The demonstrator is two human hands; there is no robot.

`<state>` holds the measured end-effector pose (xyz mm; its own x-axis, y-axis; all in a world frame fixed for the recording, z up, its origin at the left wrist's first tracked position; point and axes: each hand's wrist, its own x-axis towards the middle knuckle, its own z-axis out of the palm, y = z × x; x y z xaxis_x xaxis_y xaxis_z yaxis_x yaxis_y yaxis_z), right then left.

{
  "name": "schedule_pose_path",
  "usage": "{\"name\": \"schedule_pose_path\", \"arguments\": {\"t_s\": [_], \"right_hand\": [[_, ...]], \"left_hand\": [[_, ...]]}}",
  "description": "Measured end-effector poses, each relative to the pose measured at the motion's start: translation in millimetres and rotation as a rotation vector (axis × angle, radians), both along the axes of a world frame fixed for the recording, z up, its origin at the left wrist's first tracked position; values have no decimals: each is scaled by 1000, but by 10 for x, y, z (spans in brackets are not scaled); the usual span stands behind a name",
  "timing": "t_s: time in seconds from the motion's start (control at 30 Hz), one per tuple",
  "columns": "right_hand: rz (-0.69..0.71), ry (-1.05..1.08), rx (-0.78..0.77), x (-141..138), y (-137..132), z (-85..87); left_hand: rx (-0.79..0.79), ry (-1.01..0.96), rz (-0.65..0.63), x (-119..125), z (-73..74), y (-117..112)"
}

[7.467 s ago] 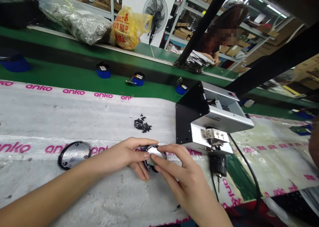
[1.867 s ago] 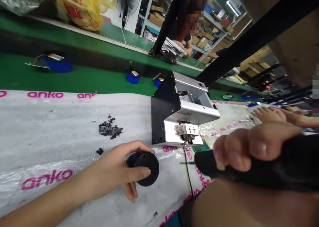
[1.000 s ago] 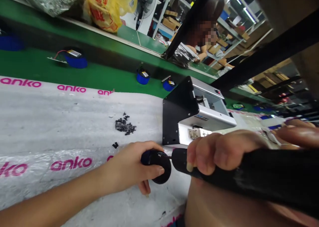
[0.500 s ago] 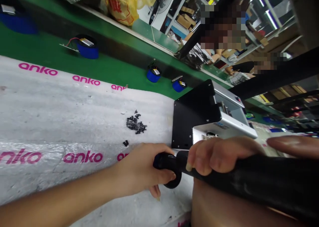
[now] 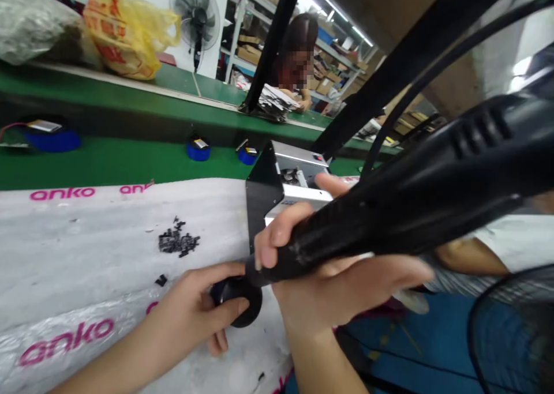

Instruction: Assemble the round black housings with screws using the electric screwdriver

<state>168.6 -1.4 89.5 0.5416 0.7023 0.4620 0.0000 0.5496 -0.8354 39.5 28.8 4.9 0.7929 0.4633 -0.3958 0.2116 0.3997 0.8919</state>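
My left hand (image 5: 197, 310) is closed around a round black disc-shaped part (image 5: 239, 301) and presses it onto the white foam sheet (image 5: 86, 250). My right hand (image 5: 333, 267) is wrapped around the black body of an electric screwdriver (image 5: 411, 192), whose front end meets the top of the disc. The bit itself is hidden between tool and part. A small heap of black screws (image 5: 177, 243) lies on the sheet behind my left hand, and one stray black piece (image 5: 161, 280) sits nearer.
A silver and black screw feeder box (image 5: 281, 189) stands right behind the tool. The green conveyor (image 5: 108, 157) carries blue round parts (image 5: 198, 149). A yellow bag (image 5: 125, 33) and a fan (image 5: 193, 16) are farther back. A person (image 5: 294, 53) works across the line.
The view has swung, and the screwdriver now angles down more steeply onto the disc. My left hand keeps its hold on the disc in about the same spot.
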Motion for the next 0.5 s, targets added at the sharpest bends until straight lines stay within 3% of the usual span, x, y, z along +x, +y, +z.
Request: {"name": "schedule_pose_path", "arguments": {"t_s": [0.17,0.23,0.37,0.5], "right_hand": [[-465,-76,132,457,-64,253],[-549,-148,187,598,2,240],[-432,-191,144,736,97,70],[-244,-150,-78,663,-81,28]], "left_hand": [[155,65,13,-37,-28,-21],[339,89,-10,-59,-37,-1],[890,156,71,-60,-59,49],[1086,98,69,-28,-94,101]]}}
